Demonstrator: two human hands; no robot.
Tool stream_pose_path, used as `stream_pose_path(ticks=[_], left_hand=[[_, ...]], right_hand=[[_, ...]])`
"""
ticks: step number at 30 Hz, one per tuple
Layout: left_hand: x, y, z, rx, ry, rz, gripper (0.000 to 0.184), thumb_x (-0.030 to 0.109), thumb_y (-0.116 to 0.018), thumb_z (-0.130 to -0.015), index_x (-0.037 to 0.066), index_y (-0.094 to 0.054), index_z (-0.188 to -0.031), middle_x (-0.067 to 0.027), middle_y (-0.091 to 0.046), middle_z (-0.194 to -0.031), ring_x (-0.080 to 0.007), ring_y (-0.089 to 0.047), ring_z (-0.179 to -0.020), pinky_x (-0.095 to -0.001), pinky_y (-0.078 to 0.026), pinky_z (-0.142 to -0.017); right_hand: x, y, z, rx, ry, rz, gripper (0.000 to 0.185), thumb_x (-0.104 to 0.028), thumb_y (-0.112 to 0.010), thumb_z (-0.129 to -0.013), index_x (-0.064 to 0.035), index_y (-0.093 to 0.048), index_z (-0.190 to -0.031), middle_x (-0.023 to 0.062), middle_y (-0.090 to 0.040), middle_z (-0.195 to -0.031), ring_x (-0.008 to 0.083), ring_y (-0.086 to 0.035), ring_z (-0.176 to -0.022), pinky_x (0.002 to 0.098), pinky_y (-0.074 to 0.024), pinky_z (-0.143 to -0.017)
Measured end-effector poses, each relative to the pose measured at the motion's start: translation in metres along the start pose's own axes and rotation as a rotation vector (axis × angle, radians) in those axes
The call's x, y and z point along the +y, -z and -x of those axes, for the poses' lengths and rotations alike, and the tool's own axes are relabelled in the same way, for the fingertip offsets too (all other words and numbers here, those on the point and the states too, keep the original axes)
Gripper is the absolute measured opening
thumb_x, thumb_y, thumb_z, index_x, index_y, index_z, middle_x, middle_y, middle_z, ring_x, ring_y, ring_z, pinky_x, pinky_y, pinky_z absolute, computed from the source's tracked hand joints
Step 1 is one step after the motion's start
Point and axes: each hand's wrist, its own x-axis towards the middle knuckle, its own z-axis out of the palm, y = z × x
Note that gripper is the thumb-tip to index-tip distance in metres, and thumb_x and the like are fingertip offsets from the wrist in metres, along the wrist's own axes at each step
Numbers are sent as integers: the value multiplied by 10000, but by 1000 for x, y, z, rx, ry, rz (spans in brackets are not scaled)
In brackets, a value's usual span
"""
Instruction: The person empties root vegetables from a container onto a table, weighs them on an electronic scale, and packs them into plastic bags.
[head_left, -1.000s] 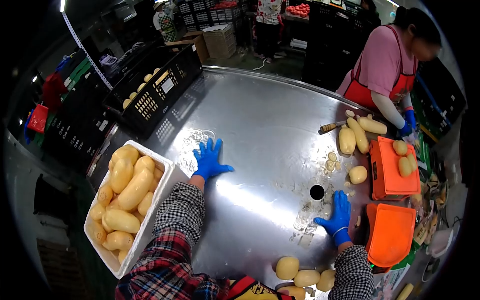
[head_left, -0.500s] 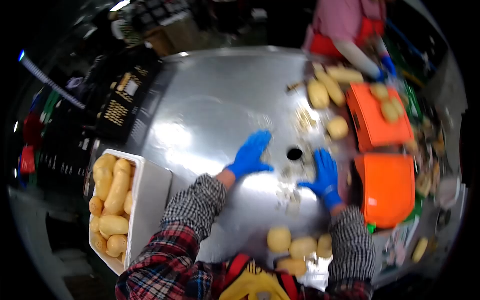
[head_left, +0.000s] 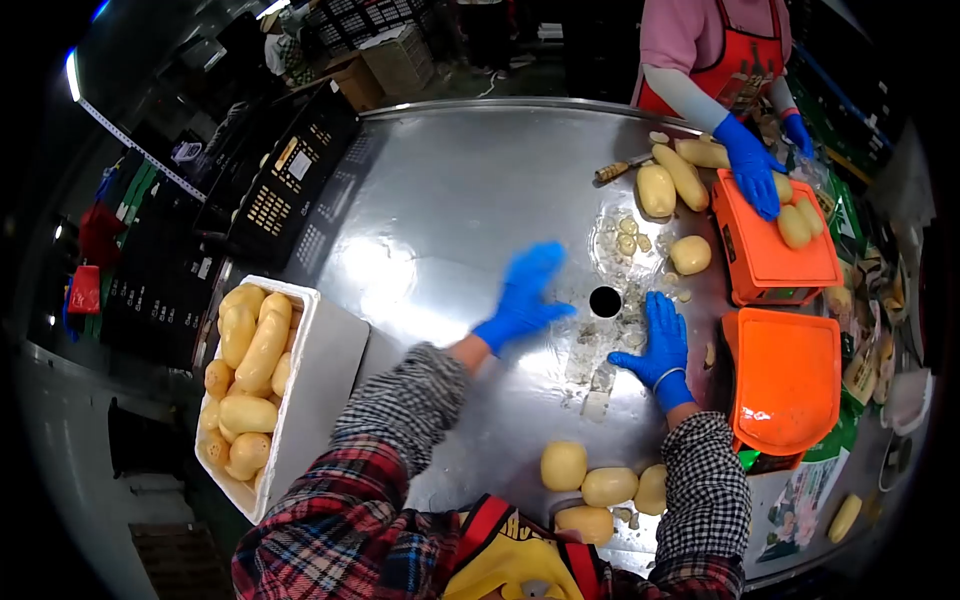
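Observation:
My left hand [head_left: 525, 298], in a blue glove, is slightly blurred over the steel table [head_left: 450, 200], its fingers stretched out and holding nothing. A round drain hole [head_left: 605, 302] lies between my hands. My right hand [head_left: 658, 348], also gloved in blue, rests on or just above the steel right of the hole, fingers spread. Wet scraps [head_left: 595, 403] lie on the metal near it. Several pale yellow peeled squash pieces [head_left: 609, 487] sit close to my body, by my right sleeve. Another squash piece [head_left: 690, 255] is beyond my right hand.
At left stands a white foam box [head_left: 335, 345] full of peeled squash [head_left: 262, 352]. Behind it is a black crate [head_left: 290, 180]. Two orange-topped scales [head_left: 785, 385] line the right side. A knife [head_left: 620, 168] lies near whole squash. A co-worker's gloved hand [head_left: 752, 170] reaches over the far scale.
The view has shifted slightly. My left hand has moved a little rightward, toward the drain hole; my right hand remains nearly in place. The co-worker's hand has come over the far orange scale.

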Motion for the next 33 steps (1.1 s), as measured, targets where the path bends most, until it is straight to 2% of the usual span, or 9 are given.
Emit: stream_pose_path(ticks=[3, 4, 7, 12, 14, 19, 25, 29, 33], left_hand=[[-96, 82, 60, -150, 401, -607, 1043, 741, -646, -685, 141, -347, -1485, -196, -278, -1538, -403, -204, -1429, -585, -140, -1139], [-153, 100, 94, -162, 597, -616, 1148, 767, -656, -652, 128, -260, -1520, -217, -168, -1574, -413, -105, -1458, -608, -80, -1142], [-154, 164, 118, -248, 1039, -624, 1350, 802, -686, -587, 73, -73, -1544, -247, -39, -1589, -405, 24, -1474, -588, -13, -1150], [-160, 131, 94, -268, 436, -406, 1306, 632, -818, -554, 20, -181, -1515, -261, -140, -1563, -427, -131, -1449, -486, -143, -1181], [-126, 105, 63, -310, 329, -382, 1294, 570, -854, -516, 18, -226, -1505, -250, -230, -1539, -432, -209, -1423, -482, -179, -1176], [-59, 20, 14, -340, 30, -161, 1308, 678, -787, -505, 45, -238, -1510, -199, -238, -1555, -398, -208, -1437, -459, -199, -1177], [15, -60, -23, -401, -84, 83, 1026, 451, -849, -612, 101, -387, -1459, -123, -371, -1510, -336, -297, -1417, -421, -265, -1163], [33, -65, -10, -391, 26, 384, 910, 314, -859, -664, 145, -424, -1445, -124, -400, -1496, -315, -334, -1406, -400, -309, -1139], [52, -4, 10, -218, 45, 313, 954, 413, -840, -674, 67, -402, -1448, -153, -357, -1517, -362, -252, -1433, -458, -244, -1153]], right_hand=[[1, -1, 0, -8, 16, 11, 1280, -742, -732, -560, -50, -235, -1514, 186, -264, -1553, 352, -222, -1445, 495, -161, -1163], [-2, 2, -2, -10, 16, 47, 1276, -742, -730, -562, -51, -237, -1513, 185, -263, -1554, 354, -227, -1442, 495, -162, -1163], [-2, 0, -2, -25, -19, 42, 1259, -741, -727, -565, -82, -237, -1519, 179, -254, -1558, 362, -233, -1439, 497, -165, -1168], [-6, 3, -6, -72, -70, 77, 1258, -735, -730, -571, -88, -224, -1524, 178, -249, -1560, 364, -227, -1442, 498, -163, -1172], [-6, 3, -6, -80, -71, 77, 1260, -737, -728, -571, -88, -222, -1525, 178, -249, -1560, 362, -225, -1443, 497, -164, -1172], [-4, 2, -4, -64, -68, 57, 1252, -738, -727, -569, -99, -232, -1524, 168, -261, -1558, 350, -221, -1448, 503, -168, -1168], [-2, 4, -4, -63, -92, 5, 1250, -724, -745, -553, -159, -212, -1533, 141, -257, -1561, 343, -224, -1445, 500, -171, -1168], [1, 2, -3, -44, -85, 1, 1248, -723, -747, -552, -155, -221, -1531, 140, -259, -1560, 343, -223, -1445, 496, -170, -1170], [5, -1, -2, -20, -73, -7, 1239, -726, -742, -556, -150, -231, -1527, 143, -264, -1558, 342, -222, -1445, 492, -171, -1171]])
